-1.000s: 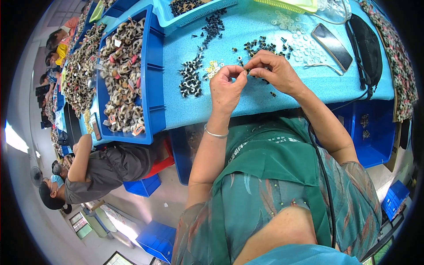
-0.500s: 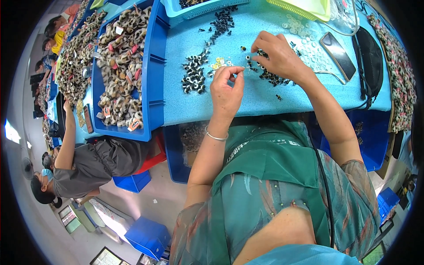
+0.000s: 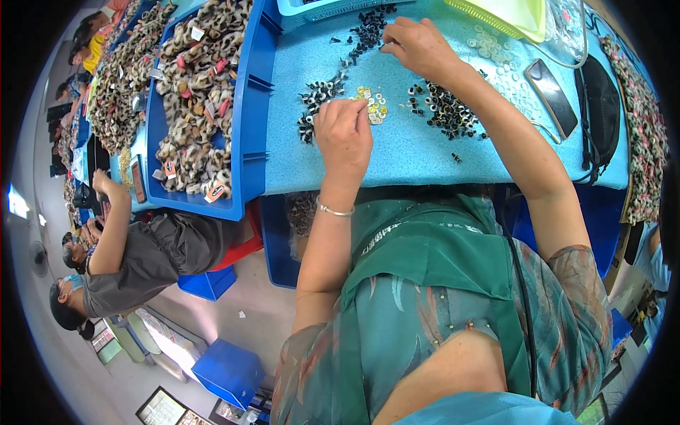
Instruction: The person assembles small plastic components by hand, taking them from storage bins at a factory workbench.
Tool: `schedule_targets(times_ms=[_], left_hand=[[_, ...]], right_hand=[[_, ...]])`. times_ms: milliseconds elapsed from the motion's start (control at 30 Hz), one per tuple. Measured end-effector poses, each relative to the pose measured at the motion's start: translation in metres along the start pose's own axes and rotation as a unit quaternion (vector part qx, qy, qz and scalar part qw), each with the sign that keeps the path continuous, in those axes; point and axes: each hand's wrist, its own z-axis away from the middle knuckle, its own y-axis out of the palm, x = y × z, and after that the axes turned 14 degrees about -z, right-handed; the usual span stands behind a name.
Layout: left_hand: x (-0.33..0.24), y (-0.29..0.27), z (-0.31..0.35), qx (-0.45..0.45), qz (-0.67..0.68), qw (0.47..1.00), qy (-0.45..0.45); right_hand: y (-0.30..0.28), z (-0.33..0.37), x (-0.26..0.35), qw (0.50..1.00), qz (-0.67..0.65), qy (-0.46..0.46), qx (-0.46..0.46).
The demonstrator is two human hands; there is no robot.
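Observation:
My left hand (image 3: 343, 134) is closed, fingers bent down between small black-and-white stemmed pieces (image 3: 320, 95) and a little group of yellow and white rings (image 3: 379, 110). What its fingertips hold, if anything, is hidden. Farther off, my right hand (image 3: 423, 51) is closed in a pinch beside a loose heap of small black stemmed pieces (image 3: 370, 30). Anything between its fingertips is too small to make out. Below my right forearm lies a pile of black pieces with yellowish and white parts (image 3: 452, 117). Clear round discs (image 3: 508, 81) are spread to the right of that pile.
A blue crate (image 3: 253, 92) of spotted plush pieces (image 3: 202, 99) stands at left. A phone (image 3: 551, 98) and black pouch (image 3: 596, 103) lie at right. Blue (image 3: 319, 10) and yellow-green (image 3: 499, 20) baskets stand at the back. A co-worker in a dark top (image 3: 145, 248) sits at left.
My right hand has moved away and left, from the dark pile to the black stemmed pieces. My left hand has shifted left and slightly nearer, onto the edge of the black-and-white pieces.

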Motion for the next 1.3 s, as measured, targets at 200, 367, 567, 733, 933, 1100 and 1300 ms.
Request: schedule_targets(times_ms=[200, 367, 567, 733, 933, 1100, 1300], left_hand=[[-0.006, 0.021, -0.017, 0.055, -0.092, 0.993, 0.054], [-0.006, 0.02, -0.021, 0.12, -0.146, 0.979, 0.082], [0.001, 0.019, -0.022, 0.076, -0.136, 0.983, 0.102], [0.003, 0.014, -0.023, 0.049, -0.026, 0.998, 0.03], [-0.014, -0.006, -0.026, 0.194, 0.389, 0.868, -0.242], [-0.024, -0.008, -0.021, 0.2, 0.482, 0.813, -0.259], [-0.033, -0.005, -0.013, 0.176, 0.435, 0.851, -0.238]], right_hand=[[0.019, -0.003, -0.016, 1.0, 0.022, 0.003, -0.009], [0.003, 0.007, -0.003, 0.999, 0.027, 0.003, 0.037], [-0.027, 0.046, 0.038, 0.959, -0.273, 0.08, 0.01], [-0.028, 0.068, 0.05, 0.936, -0.338, 0.101, -0.01], [-0.031, 0.077, 0.059, 0.91, -0.401, 0.104, -0.035], [-0.033, 0.078, 0.063, 0.898, -0.429, 0.093, -0.024], [-0.043, 0.081, 0.068, 0.911, -0.394, 0.123, 0.002]])
